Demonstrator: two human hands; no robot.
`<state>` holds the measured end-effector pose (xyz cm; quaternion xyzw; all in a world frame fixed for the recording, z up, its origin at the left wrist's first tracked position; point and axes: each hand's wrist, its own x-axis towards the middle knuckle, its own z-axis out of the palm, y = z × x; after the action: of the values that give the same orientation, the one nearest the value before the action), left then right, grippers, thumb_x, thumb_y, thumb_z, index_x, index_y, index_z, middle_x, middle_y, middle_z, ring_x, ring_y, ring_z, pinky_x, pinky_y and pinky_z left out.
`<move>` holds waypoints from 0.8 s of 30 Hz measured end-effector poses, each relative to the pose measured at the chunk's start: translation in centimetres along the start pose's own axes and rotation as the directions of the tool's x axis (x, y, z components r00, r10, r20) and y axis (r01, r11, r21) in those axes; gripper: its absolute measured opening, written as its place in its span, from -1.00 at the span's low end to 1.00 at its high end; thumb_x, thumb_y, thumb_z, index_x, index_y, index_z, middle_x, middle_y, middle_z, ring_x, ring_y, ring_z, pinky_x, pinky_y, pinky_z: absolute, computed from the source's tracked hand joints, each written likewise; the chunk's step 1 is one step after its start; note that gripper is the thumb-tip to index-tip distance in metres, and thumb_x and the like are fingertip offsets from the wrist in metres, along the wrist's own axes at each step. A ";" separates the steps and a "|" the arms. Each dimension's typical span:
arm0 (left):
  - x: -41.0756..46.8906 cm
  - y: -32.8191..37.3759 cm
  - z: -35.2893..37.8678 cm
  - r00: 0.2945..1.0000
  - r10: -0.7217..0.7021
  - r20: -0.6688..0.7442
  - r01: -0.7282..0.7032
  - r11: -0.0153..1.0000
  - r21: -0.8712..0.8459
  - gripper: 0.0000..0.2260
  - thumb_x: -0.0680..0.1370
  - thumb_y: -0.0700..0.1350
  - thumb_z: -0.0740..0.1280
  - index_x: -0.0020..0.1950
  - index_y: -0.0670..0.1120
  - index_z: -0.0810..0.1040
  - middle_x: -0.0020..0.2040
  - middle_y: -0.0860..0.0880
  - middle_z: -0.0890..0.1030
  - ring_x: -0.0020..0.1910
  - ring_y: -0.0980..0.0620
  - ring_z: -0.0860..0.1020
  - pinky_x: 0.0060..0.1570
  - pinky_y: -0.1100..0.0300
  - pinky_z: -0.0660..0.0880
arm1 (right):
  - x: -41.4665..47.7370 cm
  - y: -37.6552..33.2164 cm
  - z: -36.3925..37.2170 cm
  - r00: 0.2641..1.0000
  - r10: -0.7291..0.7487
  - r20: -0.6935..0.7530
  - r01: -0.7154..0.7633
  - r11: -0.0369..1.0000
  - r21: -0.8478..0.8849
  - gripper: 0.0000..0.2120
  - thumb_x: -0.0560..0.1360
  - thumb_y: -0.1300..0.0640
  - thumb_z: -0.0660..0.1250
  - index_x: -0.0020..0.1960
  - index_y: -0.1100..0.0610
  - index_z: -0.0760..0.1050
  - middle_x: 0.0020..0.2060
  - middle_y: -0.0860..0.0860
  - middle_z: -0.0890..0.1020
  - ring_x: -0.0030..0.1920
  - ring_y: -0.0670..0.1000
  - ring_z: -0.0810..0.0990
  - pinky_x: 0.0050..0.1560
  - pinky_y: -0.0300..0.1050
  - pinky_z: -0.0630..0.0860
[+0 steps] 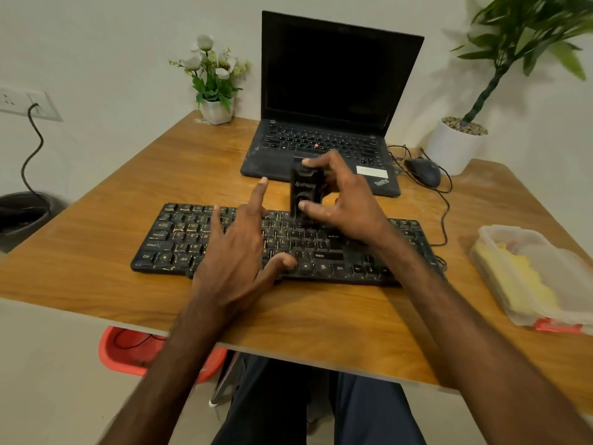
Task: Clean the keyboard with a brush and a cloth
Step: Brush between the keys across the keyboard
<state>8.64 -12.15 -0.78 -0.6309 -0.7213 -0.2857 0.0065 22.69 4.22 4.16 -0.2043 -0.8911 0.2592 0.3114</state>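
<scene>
Right hand (348, 200) grips the brush (306, 191), a black block-shaped piece with pale lettering on its face: thumb pressed against its lower part, forefinger hooked over its top, the other fingers curled behind. Brush stands upright in the grip, its lower end down on the upper key rows of the keyboard (179, 242); bristles too dark to make out. Just left of the grip, the left hand (237, 255) lies spread above the keys, fingers straight and apart, holding nothing, forefinger raised towards the brush, thumb tip down near the bottom row. Keyboard black, dusty, pale grit between the keys, lying flat on the wooden table (96, 252) directly under both hands. Beyond the grip, a black laptop (337, 91), lid up, screen dark. Right of and beyond the grip, a dark mouse (422, 171) with its cable trailing. Well to the right of the grip, near the table edge, a clear plastic container (552, 261) with yellow material (523, 277) inside; cannot tell whether it is the cloth. Far left beyond the grip, a small white pot of flowers (216, 109)
</scene>
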 end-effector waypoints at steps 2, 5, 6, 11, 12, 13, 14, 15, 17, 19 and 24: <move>0.0 0.2 -0.1 1.000 0.004 -0.005 -0.004 1.000 -0.006 -0.02 0.40 0.58 -0.33 0.62 -0.04 -0.32 0.57 -0.17 0.26 0.42 -0.01 0.44 0.50 -0.37 -0.02 | 1.5 1.2 -0.5 0.998 0.047 -0.050 -0.048 0.999 -0.015 -0.44 0.41 0.14 0.53 0.30 0.04 0.33 0.18 0.00 0.56 0.02 -0.08 0.64 -0.13 -0.34 0.59; -0.1 0.2 -0.1 1.000 0.005 -0.011 -0.005 0.999 -0.034 -0.04 0.40 0.58 -0.32 0.61 0.00 -0.35 0.57 -0.17 0.28 0.43 0.01 0.42 0.51 -0.36 -0.03 | 1.8 1.3 -0.2 0.996 0.061 -0.072 -0.055 0.995 0.088 -0.45 0.40 0.16 0.54 0.27 0.05 0.34 0.14 -0.08 0.55 0.02 -0.16 0.63 -0.11 -0.30 0.58; -0.1 0.2 -0.1 1.000 0.006 -0.013 -0.007 0.999 -0.039 -0.03 0.40 0.58 -0.32 0.61 -0.01 -0.34 0.58 -0.16 0.25 0.44 0.01 0.41 0.51 -0.36 -0.04 | 1.6 1.1 0.2 0.997 0.055 -0.051 -0.048 0.991 0.125 -0.45 0.39 0.17 0.54 0.27 0.06 0.35 0.14 -0.09 0.55 0.02 -0.16 0.63 -0.11 -0.30 0.57; -0.2 0.3 -0.2 0.999 0.014 -0.029 -0.016 0.999 -0.048 -0.04 0.41 0.58 -0.30 0.62 -0.02 -0.30 0.57 -0.17 0.27 0.41 0.00 0.44 0.51 -0.37 -0.03 | 1.8 0.8 1.3 1.000 -0.024 0.014 0.024 1.000 -0.017 -0.44 0.39 0.14 0.54 0.29 0.05 0.35 0.13 -0.08 0.56 0.00 -0.14 0.63 -0.10 -0.27 0.60; -0.2 0.4 -0.3 0.999 0.013 -0.032 -0.014 0.999 -0.047 -0.04 0.41 0.58 -0.30 0.62 -0.01 -0.30 0.52 -0.19 0.34 0.38 -0.01 0.46 0.51 -0.36 -0.03 | 2.1 0.9 1.2 1.000 -0.029 0.004 0.030 0.998 -0.058 -0.43 0.39 0.14 0.54 0.30 0.05 0.35 0.16 -0.06 0.56 0.02 -0.12 0.62 -0.03 -0.20 0.62; -0.2 0.4 -0.4 0.999 0.010 -0.032 -0.011 0.999 -0.045 -0.04 0.41 0.58 -0.31 0.62 -0.01 -0.29 0.48 -0.19 0.39 0.35 -0.02 0.48 0.51 -0.36 -0.03 | 2.3 1.1 1.0 0.999 -0.035 -0.004 0.035 0.995 -0.095 -0.43 0.40 0.14 0.53 0.31 0.05 0.34 0.19 -0.03 0.56 0.05 -0.10 0.61 0.02 -0.13 0.63; -0.2 0.5 -0.5 1.000 0.006 -0.029 -0.008 0.999 -0.044 -0.03 0.40 0.58 -0.31 0.62 -0.02 -0.28 0.45 -0.19 0.42 0.33 -0.02 0.50 0.51 -0.36 -0.02 | 2.3 1.1 0.9 0.999 -0.042 -0.011 0.040 0.992 -0.118 -0.44 0.41 0.13 0.53 0.31 0.05 0.34 0.21 -0.01 0.56 0.08 -0.08 0.60 0.04 -0.10 0.63; -0.2 0.5 -0.5 1.000 0.003 -0.026 -0.004 0.999 -0.044 -0.03 0.40 0.58 -0.32 0.63 -0.03 -0.27 0.44 -0.19 0.43 0.33 -0.03 0.50 0.51 -0.35 -0.02 | 2.1 1.1 0.8 0.998 -0.051 -0.024 0.048 0.992 -0.114 -0.44 0.41 0.12 0.52 0.31 0.05 0.34 0.21 -0.01 0.56 0.09 -0.07 0.60 0.03 -0.10 0.63; -0.2 0.4 -0.4 1.000 -0.005 -0.023 0.004 0.999 -0.041 -0.02 0.41 0.58 -0.32 0.63 -0.06 -0.26 0.45 -0.19 0.41 0.34 -0.03 0.49 0.51 -0.36 -0.03 | 1.3 0.6 1.0 0.996 -0.075 -0.047 0.073 0.996 -0.041 -0.45 0.40 0.14 0.53 0.30 0.08 0.36 0.17 -0.02 0.57 0.07 -0.09 0.62 -0.04 -0.22 0.61; -0.2 0.3 -0.2 1.000 0.000 -0.016 0.000 0.999 -0.034 -0.01 0.41 0.58 -0.32 0.63 -0.06 -0.28 0.49 -0.20 0.37 0.38 -0.03 0.47 0.51 -0.36 -0.03 | 0.5 0.1 1.3 0.995 -0.090 -0.032 0.090 0.995 0.030 -0.45 0.40 0.17 0.54 0.29 0.13 0.37 0.15 -0.03 0.57 0.05 -0.12 0.63 -0.10 -0.33 0.56; -0.2 0.4 -0.3 0.999 0.015 -0.029 -0.016 0.999 -0.037 -0.02 0.41 0.58 -0.31 0.63 -0.04 -0.29 0.48 -0.19 0.39 0.36 -0.03 0.49 0.52 -0.35 -0.04 | 1.4 0.5 1.4 0.994 -0.108 -0.024 0.105 0.989 -0.102 -0.45 0.41 0.16 0.53 0.31 0.09 0.36 0.21 0.02 0.58 0.11 -0.04 0.62 0.05 -0.14 0.62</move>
<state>8.91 -12.40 -0.43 -0.6324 -0.7107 -0.3081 0.0071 20.82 4.88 3.53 -0.1757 -0.9080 0.1937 0.3274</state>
